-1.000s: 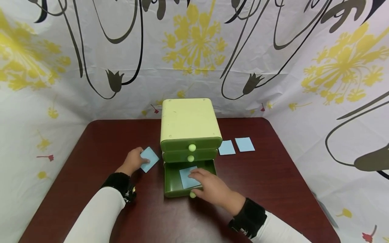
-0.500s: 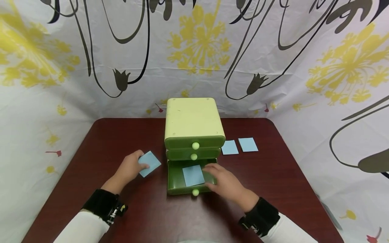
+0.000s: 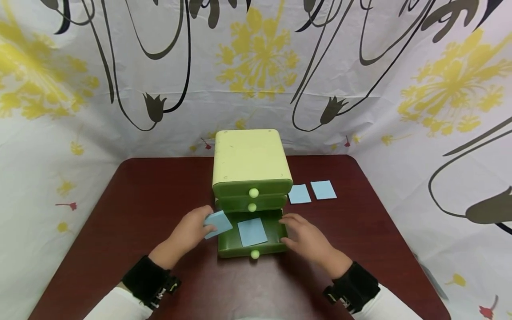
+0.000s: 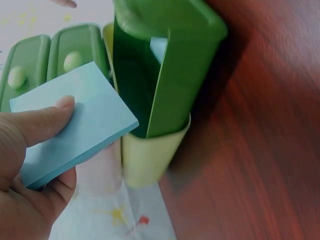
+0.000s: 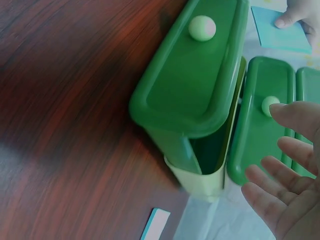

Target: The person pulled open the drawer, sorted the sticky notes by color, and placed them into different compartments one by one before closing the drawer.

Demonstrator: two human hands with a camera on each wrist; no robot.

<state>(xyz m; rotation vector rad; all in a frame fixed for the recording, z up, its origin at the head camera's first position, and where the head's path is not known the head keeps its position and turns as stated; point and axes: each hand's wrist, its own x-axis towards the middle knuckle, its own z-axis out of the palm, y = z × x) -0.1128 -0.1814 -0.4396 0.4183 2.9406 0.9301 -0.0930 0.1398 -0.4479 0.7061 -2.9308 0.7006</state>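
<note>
Between thumb and fingers, my left hand point(image 3: 193, 229) pinches a light blue sticky note pad point(image 4: 82, 117), held beside the left edge of the pulled-out bottom drawer point(image 3: 230, 243). Inside that drawer lies another blue sticky note pad point(image 3: 252, 232). My right hand point(image 3: 306, 238) is at the drawer's right side with its fingers spread and nothing in them. In the right wrist view its fingers point(image 5: 265, 200) show loosely extended in front of the drawer fronts. The drawer belongs to a small cabinet point(image 3: 252, 155) with a pale yellow body and green drawers; the upper two are pushed in.
Two more blue sticky note pads point(image 3: 299, 194) point(image 3: 323, 190) lie on the dark red-brown table point(image 3: 352, 231) right of the cabinet. A patterned white cloth point(image 3: 240, 58) hangs behind and on both sides of the table.
My left hand has brought its sticky note pad rightward to the drawer's left edge. My right hand has moved off the pad in the drawer to the drawer's right side.
</note>
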